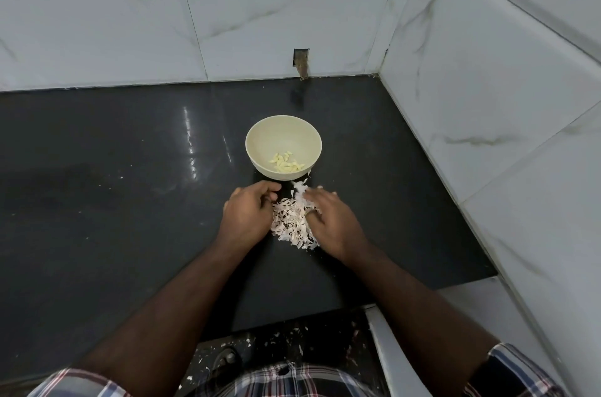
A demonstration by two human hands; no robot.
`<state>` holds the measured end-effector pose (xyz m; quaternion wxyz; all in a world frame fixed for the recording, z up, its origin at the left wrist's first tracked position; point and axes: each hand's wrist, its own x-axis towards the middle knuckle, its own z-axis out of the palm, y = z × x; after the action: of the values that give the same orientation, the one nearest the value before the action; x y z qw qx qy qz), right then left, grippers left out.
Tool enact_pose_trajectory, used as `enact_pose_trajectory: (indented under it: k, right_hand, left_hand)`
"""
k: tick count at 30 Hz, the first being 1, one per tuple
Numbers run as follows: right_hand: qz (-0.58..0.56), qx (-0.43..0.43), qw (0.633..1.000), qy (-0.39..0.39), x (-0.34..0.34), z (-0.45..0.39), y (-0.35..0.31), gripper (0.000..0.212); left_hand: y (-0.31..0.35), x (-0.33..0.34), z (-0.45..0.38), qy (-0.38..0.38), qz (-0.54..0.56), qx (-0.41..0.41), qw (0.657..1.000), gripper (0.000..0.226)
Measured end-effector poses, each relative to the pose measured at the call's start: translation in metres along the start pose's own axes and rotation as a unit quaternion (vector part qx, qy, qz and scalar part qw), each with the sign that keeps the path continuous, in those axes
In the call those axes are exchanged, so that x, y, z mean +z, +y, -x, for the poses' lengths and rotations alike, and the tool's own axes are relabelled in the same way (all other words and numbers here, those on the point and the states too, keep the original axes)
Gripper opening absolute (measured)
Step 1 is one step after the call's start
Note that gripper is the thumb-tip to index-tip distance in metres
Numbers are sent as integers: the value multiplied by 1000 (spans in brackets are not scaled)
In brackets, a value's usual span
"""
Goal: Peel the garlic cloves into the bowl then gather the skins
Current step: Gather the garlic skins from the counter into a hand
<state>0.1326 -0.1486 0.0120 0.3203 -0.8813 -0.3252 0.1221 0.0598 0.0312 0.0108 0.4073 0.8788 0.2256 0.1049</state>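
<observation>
A cream bowl (pixel 257 139) stands on the black counter and holds several peeled garlic cloves (pixel 286 163) at its bottom. Just in front of it lies a heap of pale papery garlic skins (pixel 288 221). My left hand (pixel 245 213) sits against the heap's left side with its fingers curled loosely inward; whether it holds anything is hidden. My right hand (pixel 328 220) lies flat over the heap's right side, fingers spread and touching the skins. A few skins (pixel 300 188) stick out between my right fingertips and the bowl.
The black counter (pixel 113 201) runs left and ends at a front edge near my body. White marble-look tiled walls (pixel 487 103) close the back and right. A small hole (pixel 301 66) is cut in the back wall. Skin scraps litter the floor (pixel 279 341) below.
</observation>
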Motion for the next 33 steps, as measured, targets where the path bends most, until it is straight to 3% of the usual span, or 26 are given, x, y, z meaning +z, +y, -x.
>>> enact_pose_trajectory:
  k: [5, 9, 13, 16, 19, 22, 25, 30, 33]
  right_hand:
    - [-9, 10, 998, 58, -6, -19, 5, 44]
    - [46, 25, 999, -3, -16, -49, 7, 58]
    - [106, 23, 994, -28, -6, -54, 3, 59]
    - [118, -30, 991, -59, 1, -47, -3, 56]
    - [55, -77, 991, -96, 0, -35, -9, 50]
    - [-6, -47, 998, -47, -9, -26, -6, 45]
    - [32, 15, 999, -15, -8, -17, -4, 47]
    - [20, 1, 1000, -23, 16, -12, -25, 50]
    - [-12, 23, 999, 37, 1, -8, -27, 48]
  left_hand:
    - [-7, -4, -9, -20, 0, -7, 1000, 42]
    - [-6, -7, -15, -53, -33, -26, 998, 57]
    - [0, -11, -25, -88, -90, -30, 992, 69]
    - [-2, -10, -31, -98, -121, -18, 988, 70]
    - [-10, -9, -35, -109, -135, -4, 985, 66]
    - [-11, -10, -35, -130, -168, 5, 977, 56]
    - [-3, -9, -32, -140, -186, 20, 972, 52]
    - [7, -5, -24, -183, -179, 53, 965, 51]
    - [6, -18, -19, -179, -144, 49, 972, 47]
